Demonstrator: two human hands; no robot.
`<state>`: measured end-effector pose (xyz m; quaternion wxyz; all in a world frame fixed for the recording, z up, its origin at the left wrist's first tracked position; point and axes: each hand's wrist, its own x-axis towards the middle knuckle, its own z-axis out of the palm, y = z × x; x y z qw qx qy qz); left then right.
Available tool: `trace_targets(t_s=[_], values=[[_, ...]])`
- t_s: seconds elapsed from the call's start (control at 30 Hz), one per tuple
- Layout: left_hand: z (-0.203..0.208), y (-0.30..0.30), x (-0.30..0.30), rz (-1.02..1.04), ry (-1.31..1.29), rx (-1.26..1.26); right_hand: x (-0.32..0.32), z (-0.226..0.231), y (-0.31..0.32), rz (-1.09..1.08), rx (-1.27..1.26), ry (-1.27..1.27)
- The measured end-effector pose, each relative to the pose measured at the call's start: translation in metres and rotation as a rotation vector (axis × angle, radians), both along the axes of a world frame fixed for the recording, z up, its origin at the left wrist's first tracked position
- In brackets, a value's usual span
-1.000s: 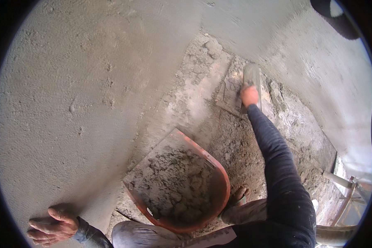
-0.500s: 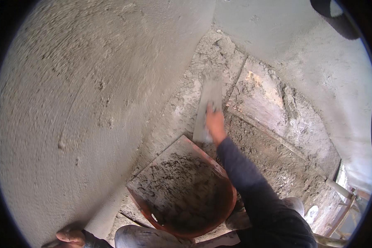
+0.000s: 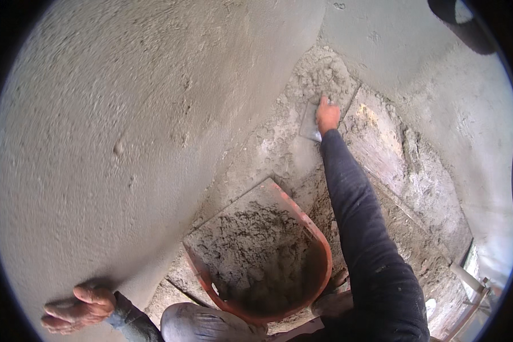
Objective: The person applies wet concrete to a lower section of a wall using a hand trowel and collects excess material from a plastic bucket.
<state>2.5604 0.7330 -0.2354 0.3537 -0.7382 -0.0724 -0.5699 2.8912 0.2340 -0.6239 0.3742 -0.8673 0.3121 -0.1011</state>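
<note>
My right hand point(image 3: 327, 115) is closed on a flat steel plastering trowel point(image 3: 309, 122), reaching far out to the corner where the walls meet. The blade lies low over loose grey mortar point(image 3: 325, 74) on the boards, and its far end is hidden in the heap. My left hand point(image 3: 80, 310) holds nothing; its fingers are apart beside the left wall point(image 3: 108, 188). Between my knees stands an orange-red scoop-shaped tub point(image 3: 323, 251) with wet grey mortar point(image 3: 256, 245) inside.
Mortar-crusted boards point(image 3: 376, 137) lie to the right of the corner, with a raised edge between them. A smooth grey wall point(image 3: 456, 108) rises at the right. Poles point(image 3: 467, 279) stand at the lower right. My knee point(image 3: 194, 325) is close to the tub.
My right hand has pushed the trowel farther away into the corner mortar. My left hand has come further into view, its fingers spreading. The view has shifted slightly.
</note>
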Motion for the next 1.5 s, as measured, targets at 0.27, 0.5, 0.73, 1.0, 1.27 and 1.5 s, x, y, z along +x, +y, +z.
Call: trace_targets(t_s=[0.27,0.5,0.73,1.0,1.27,1.5], values=[[-0.003,0.005,-0.003,0.006,-0.069,-0.084,-0.038,0.075,-0.013,0.044,0.042,-0.17],[-0.001,0.001,-0.004,-0.058,-0.057,-0.049,-0.175,0.185,-0.007,0.7,-0.183,-0.209],[-0.002,0.006,-0.003,-0.103,-0.04,-0.021,-0.25,0.136,-0.05,0.848,-0.284,0.091],[0.0,0.006,-0.004,-0.026,-0.014,0.015,-0.074,0.02,-0.086,0.345,-0.669,0.176],[0.002,0.002,0.005,-0.086,-0.027,0.034,-0.163,0.115,0.014,0.255,0.129,0.103],[-0.002,-0.017,0.009,-0.073,0.008,0.023,-0.16,0.088,0.122,-0.14,1.15,0.121]])
